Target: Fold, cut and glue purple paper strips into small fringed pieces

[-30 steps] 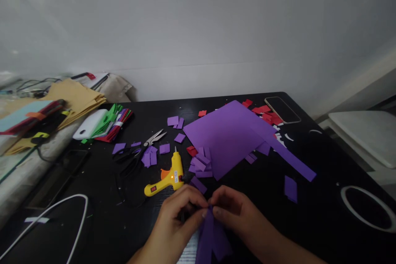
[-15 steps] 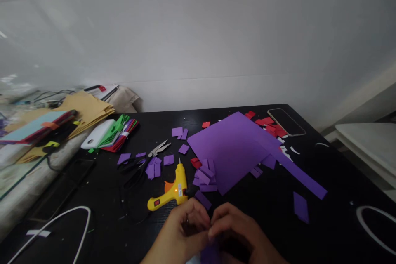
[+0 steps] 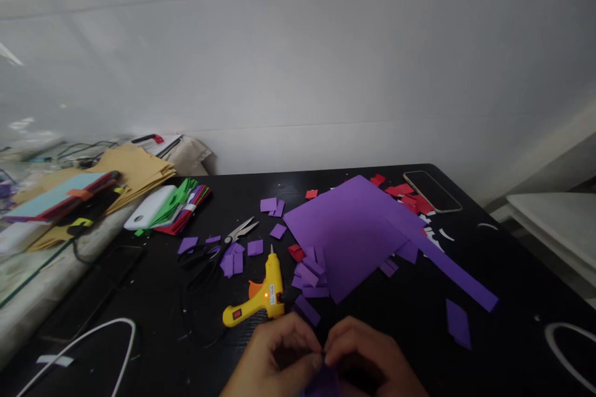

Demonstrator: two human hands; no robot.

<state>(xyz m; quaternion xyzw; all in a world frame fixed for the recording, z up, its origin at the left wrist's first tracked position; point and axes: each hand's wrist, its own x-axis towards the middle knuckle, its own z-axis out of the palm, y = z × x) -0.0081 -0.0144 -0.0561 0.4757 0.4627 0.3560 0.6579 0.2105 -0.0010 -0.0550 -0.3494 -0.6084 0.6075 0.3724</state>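
Dim grey light, wall [image 3: 298, 62] glare at left, blurred edges

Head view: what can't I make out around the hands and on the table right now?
Purple paper, head view: partly covered by the left hand and right hand, and cut off by the bottom edge.
White loop, head view: cut off by the right edge.
Label on the glue gun, head view: print too small to read.

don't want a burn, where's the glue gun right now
In the head view, the glue gun lies left of centre on the table, just beyond the left hand and nearer than the scissors.
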